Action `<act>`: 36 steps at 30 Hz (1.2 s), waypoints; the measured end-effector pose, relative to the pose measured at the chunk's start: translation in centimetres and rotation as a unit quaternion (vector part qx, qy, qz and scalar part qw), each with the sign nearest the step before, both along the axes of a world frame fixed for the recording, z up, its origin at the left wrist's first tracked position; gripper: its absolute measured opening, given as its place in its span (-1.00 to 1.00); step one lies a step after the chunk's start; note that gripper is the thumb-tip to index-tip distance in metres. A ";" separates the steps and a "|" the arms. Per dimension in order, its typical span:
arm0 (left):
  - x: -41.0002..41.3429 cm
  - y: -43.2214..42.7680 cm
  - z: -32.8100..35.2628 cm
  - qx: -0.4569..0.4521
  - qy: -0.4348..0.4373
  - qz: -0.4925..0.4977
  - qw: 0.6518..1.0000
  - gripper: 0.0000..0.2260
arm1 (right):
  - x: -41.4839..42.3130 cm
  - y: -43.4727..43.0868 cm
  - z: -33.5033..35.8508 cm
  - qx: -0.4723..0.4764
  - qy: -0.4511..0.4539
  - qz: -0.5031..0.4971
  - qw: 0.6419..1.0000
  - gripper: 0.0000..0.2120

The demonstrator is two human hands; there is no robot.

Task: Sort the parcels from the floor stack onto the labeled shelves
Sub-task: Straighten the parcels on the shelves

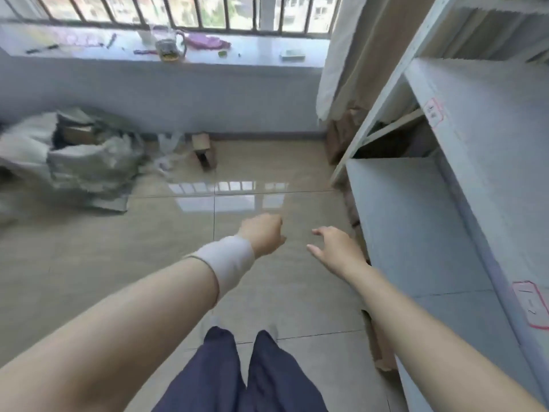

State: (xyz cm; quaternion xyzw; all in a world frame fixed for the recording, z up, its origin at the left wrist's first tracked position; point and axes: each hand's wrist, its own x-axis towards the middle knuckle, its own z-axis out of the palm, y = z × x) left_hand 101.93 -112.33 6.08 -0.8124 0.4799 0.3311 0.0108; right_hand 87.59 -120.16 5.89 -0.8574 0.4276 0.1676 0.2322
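I have the tiled floor (118, 263) ahead and the white shelving unit (416, 233) along my right side. Its shelf boards nearest me lie bare; two red-bordered labels (433, 113) sit on the front edges, their text too blurred to read. The parcel stack (80, 156) lies on the floor at far left, against the wall under the window ledge (252, 52): grey and white bags heaped over some boxes. One small cardboard box (203, 148) stands apart from the heap, near the wall.

My left hand (263, 234) hangs over the open floor, fingers curled loosely inward, holding nothing; a white band wraps that wrist. My right hand (335, 246) hangs just beside the shelf edge, fingers spread apart, also empty.

Judgement: the step in hand is the walk to the stack to fetch a parcel. The next move calls for a turn left, a reach down, and a read of the parcel's marking against the shelf labels.
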 end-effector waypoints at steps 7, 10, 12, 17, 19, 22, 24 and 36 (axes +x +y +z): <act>0.9 18.6 -7.5 0.054 0.085 0.249 0.963 -0.64 | 4.6 14.8 -7.0 0.085 0.077 0.140 0.984 -0.56; 0.3 26.8 -9.5 0.077 0.108 0.331 0.934 -0.67 | 6.7 20.8 -8.6 0.095 0.118 0.199 0.968 -0.56; -0.1 32.1 -10.5 0.081 0.122 0.394 0.907 -0.68 | 8.2 24.3 -9.3 0.091 0.148 0.257 0.951 -0.56; -0.7 44.0 -11.5 0.086 0.127 0.554 0.818 -0.69 | 12.6 32.9 -10.2 0.067 0.163 0.388 0.905 -0.57; -1.0 47.4 -11.5 0.080 0.132 0.610 0.777 -0.69 | 14.3 36.0 -10.3 0.063 0.150 0.434 0.886 -0.57; -1.2 51.2 -11.5 0.054 0.139 0.678 0.719 -0.68 | 17.2 40.4 -10.1 0.063 0.144 0.488 0.859 -0.57; -1.0 53.2 -11.2 0.043 0.137 0.712 0.688 -0.74 | 19.3 43.2 -9.9 0.058 0.146 0.524 0.837 -0.56; 10.9 63.5 -5.7 -0.024 0.020 0.819 0.573 -0.67 | 35.1 58.4 -6.0 0.014 0.056 0.690 0.722 -0.56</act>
